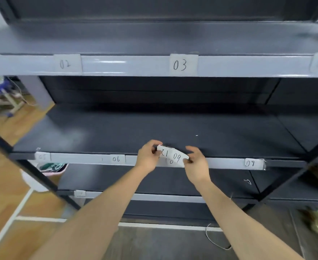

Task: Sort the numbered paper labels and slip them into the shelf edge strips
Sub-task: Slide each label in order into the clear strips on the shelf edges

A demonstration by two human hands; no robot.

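From the head camera, we see our two hands close together at 6 o'clock, just under the middle of the picture. The grip of our left hand [148, 156] pinches the left end of the paper labels [173, 155]. The grip of our right hand [195, 164] pinches the right end. The labels bend a little between them. We can read "09" on one. The number beside it is turned, and we cannot read it for sure. The labels are just in front of the middle edge strip [79, 158].

In that strip, label 06 [117, 158] sits at 8 o'clock and label 08 [252, 163] at 4 o'clock. In the top edge strip [135, 65], label 02 [67, 63] is at 10 o'clock and label 03 [183, 65] near 12 o'clock. The wooden floor [4, 184] shows at 8 o'clock.
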